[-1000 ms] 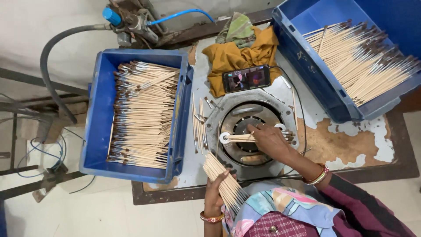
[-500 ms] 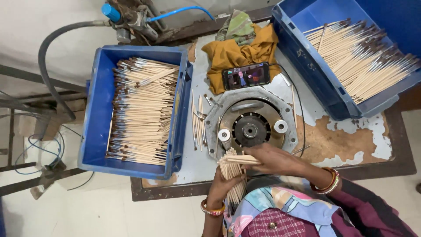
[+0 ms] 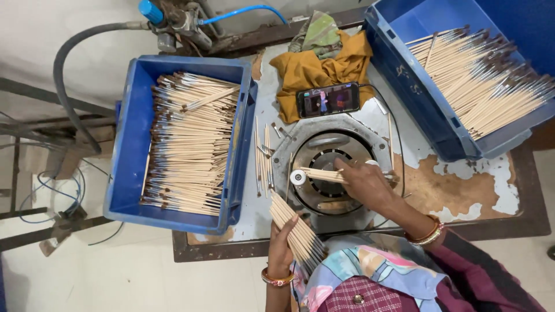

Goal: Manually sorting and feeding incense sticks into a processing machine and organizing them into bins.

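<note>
Your right hand [image 3: 365,184] pinches a few wooden brush handles [image 3: 324,174] across the round machine head [image 3: 328,173], tips at nine o'clock: this looks like the feeding step. Your left hand [image 3: 281,242] clamps the reserve bundle [image 3: 296,230] at seven o'clock; next, keep the sticks level and together.

Screen: one smartphone [image 3: 328,99], rectangular, black-framed, lying landscape on the mustard-yellow cloth [image 3: 315,72] at 12 o'clock of the round machine head [image 3: 329,167]; display lit, purple, blue and pink.
</note>
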